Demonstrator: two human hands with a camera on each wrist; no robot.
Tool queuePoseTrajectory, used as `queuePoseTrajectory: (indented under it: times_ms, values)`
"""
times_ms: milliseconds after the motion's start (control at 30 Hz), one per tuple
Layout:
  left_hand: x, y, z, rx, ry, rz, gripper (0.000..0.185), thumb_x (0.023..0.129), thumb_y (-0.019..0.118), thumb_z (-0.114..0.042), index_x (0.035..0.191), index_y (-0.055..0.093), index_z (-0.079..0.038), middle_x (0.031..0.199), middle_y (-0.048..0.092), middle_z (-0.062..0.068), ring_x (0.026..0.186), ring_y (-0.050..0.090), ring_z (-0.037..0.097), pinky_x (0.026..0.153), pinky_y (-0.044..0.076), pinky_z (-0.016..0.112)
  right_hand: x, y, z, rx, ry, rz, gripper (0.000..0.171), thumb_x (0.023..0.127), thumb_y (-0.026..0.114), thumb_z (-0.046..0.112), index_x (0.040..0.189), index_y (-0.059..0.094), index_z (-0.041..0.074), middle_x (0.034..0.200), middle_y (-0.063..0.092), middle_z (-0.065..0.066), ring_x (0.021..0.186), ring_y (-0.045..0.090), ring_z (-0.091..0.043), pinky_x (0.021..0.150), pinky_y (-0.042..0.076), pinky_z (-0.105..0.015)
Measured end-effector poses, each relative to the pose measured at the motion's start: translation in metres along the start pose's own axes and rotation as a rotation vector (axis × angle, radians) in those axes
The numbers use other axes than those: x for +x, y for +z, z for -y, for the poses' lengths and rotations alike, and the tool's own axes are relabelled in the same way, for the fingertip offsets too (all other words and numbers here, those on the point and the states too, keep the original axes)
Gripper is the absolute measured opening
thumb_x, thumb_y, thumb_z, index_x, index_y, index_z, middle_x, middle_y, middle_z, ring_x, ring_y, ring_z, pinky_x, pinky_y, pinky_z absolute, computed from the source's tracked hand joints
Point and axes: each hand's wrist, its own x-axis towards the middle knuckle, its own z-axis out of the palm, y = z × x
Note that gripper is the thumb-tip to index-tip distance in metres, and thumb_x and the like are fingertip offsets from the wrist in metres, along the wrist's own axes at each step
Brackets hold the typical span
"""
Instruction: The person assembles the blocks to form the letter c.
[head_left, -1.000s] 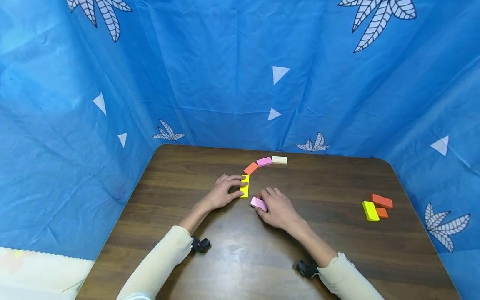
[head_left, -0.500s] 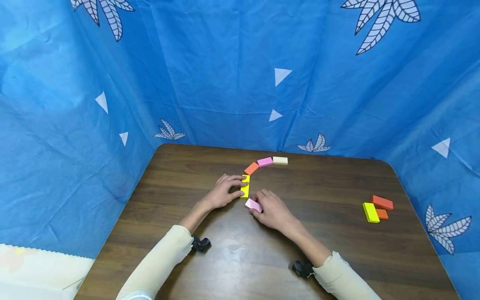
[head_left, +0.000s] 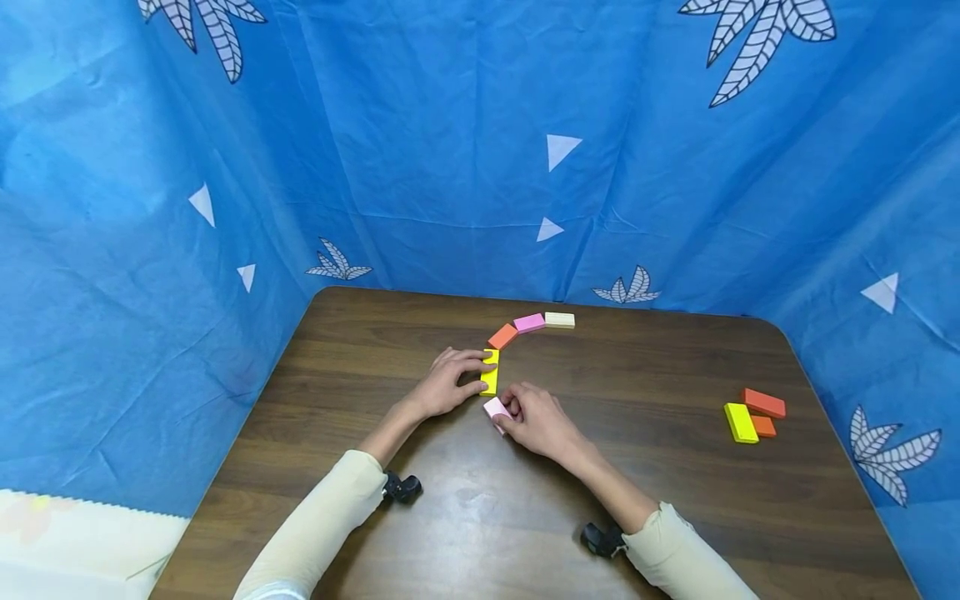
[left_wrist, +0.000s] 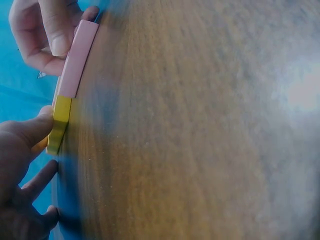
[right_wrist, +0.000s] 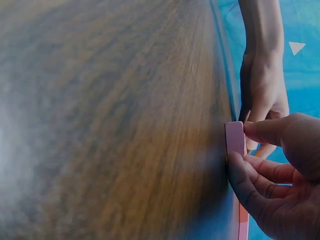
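1 dark wood-grain bench with rounded corners fills the lower view, and blue cloth printed with white leaves and triangles hangs around it on 3 sides. At the far left, past the bench edge, lies a pale sheet.

On the bench, the left hand lies with its fingers loosely straight, fingertips touching the left side of a flat yellow block. Beyond that block an orange block, a pink block and a cream block run in a curve toward the back right, each just beside the next. The right hand pinches a pale pink block between thumb and curled fingers; the left wrist view shows this block lying flat with its end touching the near end of the yellow block. The right hand covers most of it from above. Well apart, near the right edge, sit a 2nd yellow block and 2 orange pieces, touching.
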Motion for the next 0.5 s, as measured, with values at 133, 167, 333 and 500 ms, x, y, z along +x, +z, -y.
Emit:
queuePoseTrajectory:
  times_ms: [133, 167, 333, 500]
  values:
    - [-0.0005, 0.0006, 0.0009, 0.000, 0.001, -0.002, 0.040, 0.102, 0.075, -0.028, 0.141, 0.073, -0.019, 0.156, 0.063, 0.004, 0.146, 0.056, 0.031, 0.136, 0.019, 0.066, 0.0016, -0.0002, 0.0002, 0.019, 0.011, 0.000, 0.026, 0.094, 0.086, 0.031, 0.104, 0.071, 0.013, 0.088, 0.064, 0.000, 0.073, 0.054, -0.009, 0.061, 0.043, -0.020]
    - [-0.0006, 0.0008, 0.0011, 0.001, 0.003, -0.003, 0.040, 0.102, 0.075, -0.028, 0.141, 0.073, -0.019, 0.156, 0.063, 0.004, 0.146, 0.056, 0.032, 0.136, 0.019, 0.066, 0.0019, 0.0003, 0.0000, 0.018, 0.011, -0.001, 0.026, 0.094, 0.086, 0.031, 0.103, 0.071, 0.013, 0.087, 0.063, 0.001, 0.073, 0.054, -0.009, 0.061, 0.043, -0.019]
    - [-0.0011, 0.0010, 0.0017, -0.002, 0.004, -0.007, 0.040, 0.102, 0.076, -0.026, 0.141, 0.073, -0.018, 0.156, 0.063, 0.006, 0.146, 0.056, 0.033, 0.136, 0.019, 0.066, 0.0041, 0.0039, -0.0007, 0.029, 0.002, -0.025, 0.025, 0.093, 0.087, 0.031, 0.101, 0.072, 0.014, 0.081, 0.063, 0.005, 0.069, 0.054, -0.006, 0.060, 0.044, -0.019]
    - [-0.0013, -0.0010, 0.0012, -0.008, 0.006, -0.007, 0.040, 0.103, 0.075, -0.027, 0.141, 0.073, -0.018, 0.157, 0.063, 0.006, 0.146, 0.056, 0.033, 0.135, 0.019, 0.067, 0.0068, 0.0064, 0.0003, 0.037, -0.010, -0.048, 0.025, 0.093, 0.088, 0.031, 0.100, 0.073, 0.013, 0.075, 0.062, 0.007, 0.065, 0.054, -0.005, 0.057, 0.043, -0.020]
